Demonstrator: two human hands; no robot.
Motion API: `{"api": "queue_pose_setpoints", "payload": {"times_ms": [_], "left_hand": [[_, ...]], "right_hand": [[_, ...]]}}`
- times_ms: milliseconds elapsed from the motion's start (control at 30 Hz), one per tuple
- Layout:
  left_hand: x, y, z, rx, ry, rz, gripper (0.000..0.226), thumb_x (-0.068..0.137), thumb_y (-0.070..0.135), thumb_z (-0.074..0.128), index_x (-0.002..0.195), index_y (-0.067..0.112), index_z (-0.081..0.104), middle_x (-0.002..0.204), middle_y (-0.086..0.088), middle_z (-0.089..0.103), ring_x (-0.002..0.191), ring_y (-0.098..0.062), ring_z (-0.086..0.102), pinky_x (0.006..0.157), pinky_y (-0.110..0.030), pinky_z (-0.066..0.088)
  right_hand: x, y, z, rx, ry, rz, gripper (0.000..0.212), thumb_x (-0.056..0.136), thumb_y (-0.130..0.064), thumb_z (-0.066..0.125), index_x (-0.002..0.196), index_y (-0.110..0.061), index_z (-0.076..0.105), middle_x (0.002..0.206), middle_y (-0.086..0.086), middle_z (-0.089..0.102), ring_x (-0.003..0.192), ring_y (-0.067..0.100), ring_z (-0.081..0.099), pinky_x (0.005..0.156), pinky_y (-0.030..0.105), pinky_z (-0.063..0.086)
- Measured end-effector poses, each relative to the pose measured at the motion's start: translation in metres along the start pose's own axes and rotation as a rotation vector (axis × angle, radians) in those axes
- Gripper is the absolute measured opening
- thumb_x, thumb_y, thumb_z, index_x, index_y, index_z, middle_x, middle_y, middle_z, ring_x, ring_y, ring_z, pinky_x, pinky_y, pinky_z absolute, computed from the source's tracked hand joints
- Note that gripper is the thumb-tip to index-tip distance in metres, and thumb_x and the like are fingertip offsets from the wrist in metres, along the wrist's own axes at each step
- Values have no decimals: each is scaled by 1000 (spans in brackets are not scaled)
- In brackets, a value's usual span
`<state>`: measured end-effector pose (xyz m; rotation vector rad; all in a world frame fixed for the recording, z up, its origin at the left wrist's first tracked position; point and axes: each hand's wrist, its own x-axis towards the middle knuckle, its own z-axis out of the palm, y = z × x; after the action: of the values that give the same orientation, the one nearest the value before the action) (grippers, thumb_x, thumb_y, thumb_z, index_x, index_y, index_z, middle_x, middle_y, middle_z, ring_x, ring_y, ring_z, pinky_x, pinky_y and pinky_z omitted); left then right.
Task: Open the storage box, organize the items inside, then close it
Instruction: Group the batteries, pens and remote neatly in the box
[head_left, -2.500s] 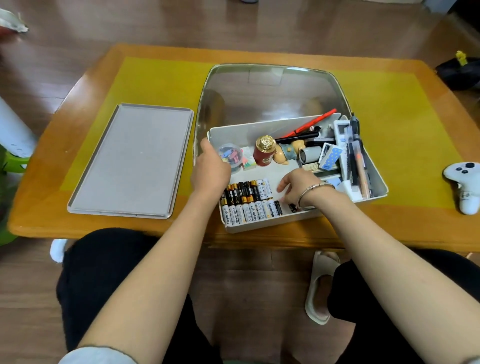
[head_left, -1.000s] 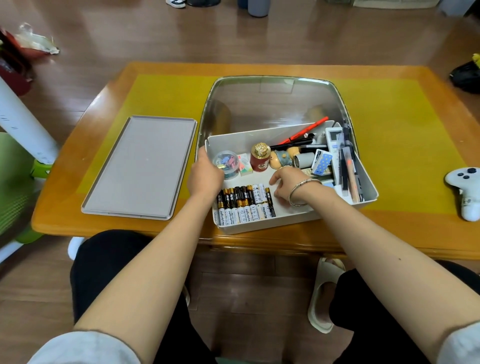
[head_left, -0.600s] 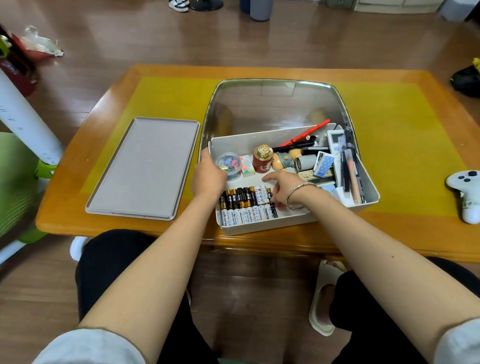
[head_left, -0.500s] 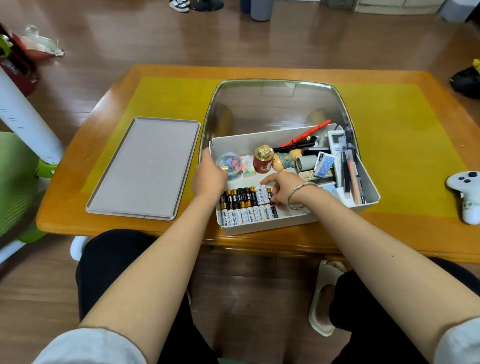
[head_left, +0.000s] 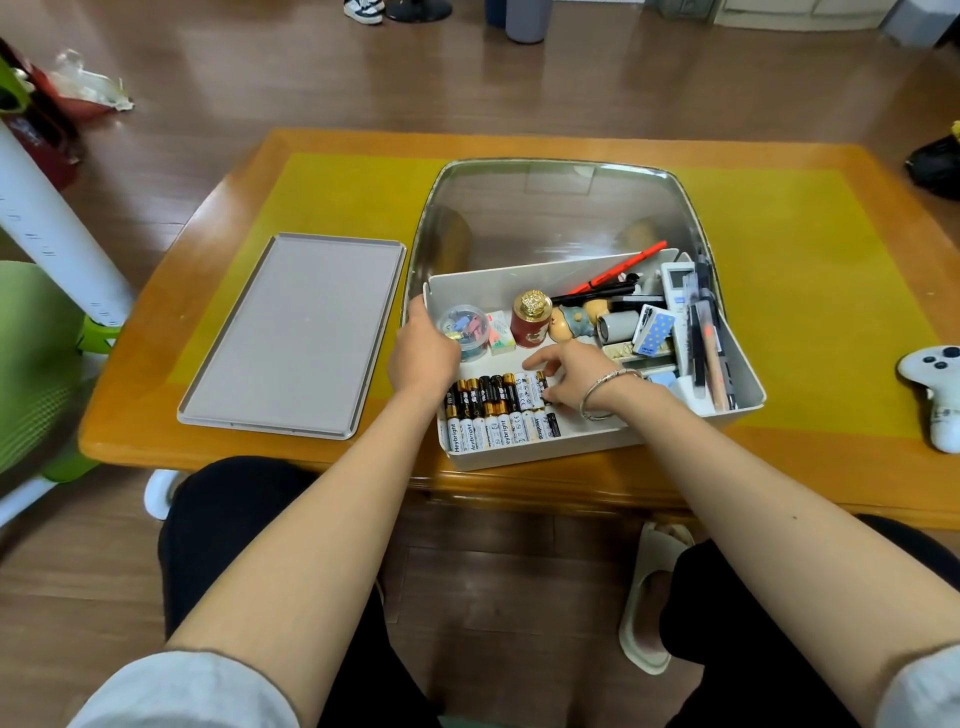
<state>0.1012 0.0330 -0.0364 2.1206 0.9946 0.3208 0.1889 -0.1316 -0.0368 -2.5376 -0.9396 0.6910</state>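
A white storage tray (head_left: 519, 280) sits in a clear box (head_left: 561, 208) on the yellow mat. Its grey lid (head_left: 291, 338) lies flat to the left. My left hand (head_left: 421, 353) grips the tray's left wall. My right hand (head_left: 569, 379) is inside the tray, its index finger and thumb against the right end of two rows of batteries (head_left: 488, 410) at the front. Behind them stand a tub of coloured clips (head_left: 465, 332), a red jar with a gold cap (head_left: 530, 322) and a small figurine. Pens (head_left: 701, 332) fill the right side.
A white game controller (head_left: 935, 384) lies at the table's right edge. The wooden table's front edge (head_left: 519, 488) runs just below the tray, above my knees. A green chair (head_left: 31, 364) stands on the left.
My right hand has slid left along the batteries and now touches the upper row's right end. My left hand keeps its hold on the tray wall. The camera has tilted up slightly.
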Motion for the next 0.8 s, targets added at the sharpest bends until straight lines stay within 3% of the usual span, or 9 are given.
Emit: {"api": "queue_pose_setpoints", "payload": {"times_ms": [167, 233, 300, 400, 533, 667, 800], "left_hand": [[0, 0, -1, -2, -10, 5, 55, 89, 20, 65, 137, 19, 38, 127, -6, 58, 108, -23, 60, 62, -28, 47], [0, 1, -2, 11, -16, 12, 56, 89, 20, 65, 137, 19, 37, 128, -7, 58, 109, -23, 60, 62, -27, 46], [-1, 2, -3, 44, -16, 31, 60, 88, 20, 66, 139, 18, 33, 129, -8, 57, 109, -24, 60, 60, -27, 45], [-5, 5, -6, 100, 4, 60, 63, 89, 19, 63, 140, 17, 27, 130, -10, 56, 108, -26, 61, 55, -23, 41], [-19, 0, -4, 168, -29, 60, 62, 91, 17, 59, 141, 16, 22, 125, -13, 58, 101, -27, 62, 56, -29, 42], [-32, -9, -3, 254, -38, 85, 70, 91, 13, 58, 145, 16, 14, 114, -14, 61, 90, -28, 62, 56, -32, 40], [-32, -12, -6, 176, -71, 107, 68, 89, 16, 62, 143, 18, 20, 113, -13, 63, 90, -28, 63, 57, -33, 43]], "right_hand": [[-5, -3, -3, -21, -34, -25, 46, 83, -14, 67, 127, -21, 58, 128, 5, 58, 114, 20, 54, 97, 26, 42], [-7, -4, -6, -27, -44, -39, 47, 84, -15, 67, 129, -20, 57, 133, 3, 55, 118, 20, 53, 101, 28, 42], [-11, -5, -9, -27, -39, -42, 49, 84, -18, 68, 131, -19, 54, 134, 3, 53, 114, 18, 54, 95, 24, 41], [-22, -5, -16, -17, -35, -37, 49, 84, -24, 68, 130, -19, 53, 128, 5, 55, 93, 13, 52, 83, 21, 38], [-41, 3, -23, -10, -16, -23, 37, 85, -25, 66, 121, -19, 59, 112, 1, 62, 87, 10, 51, 82, 22, 40], [-60, 17, -34, 77, 191, 20, 22, 85, -17, 65, 107, -15, 67, 90, -2, 65, 81, 10, 55, 83, 22, 43], [-73, 35, -47, 139, 473, 87, 9, 82, -15, 67, 84, -24, 67, 70, -10, 63, 73, 9, 58, 76, 19, 40]]}}
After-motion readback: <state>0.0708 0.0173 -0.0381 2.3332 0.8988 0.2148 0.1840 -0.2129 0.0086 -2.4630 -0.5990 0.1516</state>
